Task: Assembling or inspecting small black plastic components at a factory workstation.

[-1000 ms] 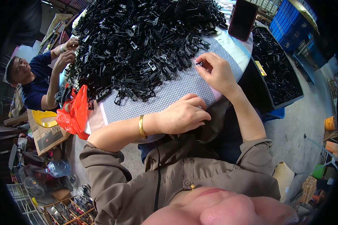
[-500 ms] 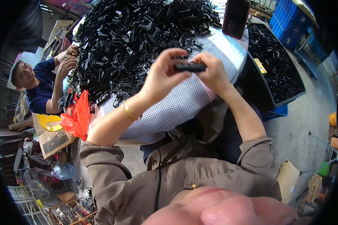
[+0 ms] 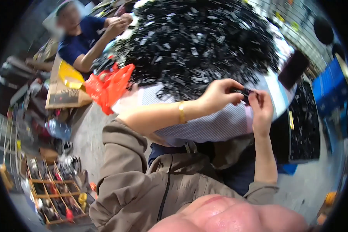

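Between my two hands is a small black plastic piece (image 3: 243, 92), blurred and partly covered by fingers, so its exact kind is unclear. My left hand (image 3: 219, 95) pinches one end of it, thumb and fingers bent. At the other end, the closed fingers of my right hand (image 3: 262, 110) grip the piece too. Both hands are above the near right edge of a table with a dotted cloth (image 3: 212, 125). Just beyond them rises a large heap of similar black plastic pieces (image 3: 193, 46).
A dark phone (image 3: 294, 69) stands at the table's right. Beyond it are a bin of black pieces (image 3: 304, 127) and a blue crate (image 3: 330, 86). At left hangs a red plastic bag (image 3: 110, 87); a co-worker (image 3: 79, 42) sits behind it. A wooden compartment tray (image 3: 54, 181) lies lower left.
The whole view has swung, so the table and heap appear farther right. My hands, still together on the black piece, now appear lower and farther right in the picture.
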Demonstrator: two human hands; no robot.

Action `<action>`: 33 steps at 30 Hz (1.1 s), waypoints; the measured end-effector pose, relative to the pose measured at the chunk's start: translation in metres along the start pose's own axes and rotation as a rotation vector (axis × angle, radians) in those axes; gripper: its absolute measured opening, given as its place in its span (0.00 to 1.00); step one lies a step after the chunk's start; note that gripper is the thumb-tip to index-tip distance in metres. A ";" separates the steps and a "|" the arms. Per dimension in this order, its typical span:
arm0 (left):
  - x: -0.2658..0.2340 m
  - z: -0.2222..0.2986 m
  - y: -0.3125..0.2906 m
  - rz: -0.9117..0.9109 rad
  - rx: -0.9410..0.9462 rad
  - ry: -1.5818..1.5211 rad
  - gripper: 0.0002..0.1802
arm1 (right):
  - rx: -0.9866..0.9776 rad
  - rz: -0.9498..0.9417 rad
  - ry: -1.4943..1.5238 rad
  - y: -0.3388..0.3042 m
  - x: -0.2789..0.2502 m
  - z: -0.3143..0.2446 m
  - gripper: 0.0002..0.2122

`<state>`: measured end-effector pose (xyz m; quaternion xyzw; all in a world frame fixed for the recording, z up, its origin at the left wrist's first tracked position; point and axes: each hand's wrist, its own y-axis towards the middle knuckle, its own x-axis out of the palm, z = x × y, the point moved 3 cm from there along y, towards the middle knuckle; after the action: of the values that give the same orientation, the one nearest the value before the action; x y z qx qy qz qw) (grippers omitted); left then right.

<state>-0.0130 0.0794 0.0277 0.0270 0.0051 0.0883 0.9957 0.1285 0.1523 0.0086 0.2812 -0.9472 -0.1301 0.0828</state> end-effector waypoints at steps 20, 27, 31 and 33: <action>-0.011 -0.006 -0.009 -0.130 -0.122 -0.308 0.13 | -0.189 0.015 -0.156 -0.003 0.002 0.000 0.04; 0.044 -0.005 -0.055 -0.636 0.542 0.456 0.12 | 0.034 0.002 -0.237 0.019 -0.021 0.009 0.03; 0.050 -0.005 -0.066 -0.717 0.873 0.864 0.14 | -0.022 -0.066 -0.450 0.021 -0.003 0.014 0.06; 0.043 -0.001 -0.061 -0.700 0.870 0.742 0.14 | -0.066 -0.067 -0.495 0.022 0.004 0.014 0.06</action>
<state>0.0400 0.0270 0.0233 0.3907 0.3905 -0.2465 0.7963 0.1109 0.1711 0.0016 0.2691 -0.9240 -0.2285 -0.1469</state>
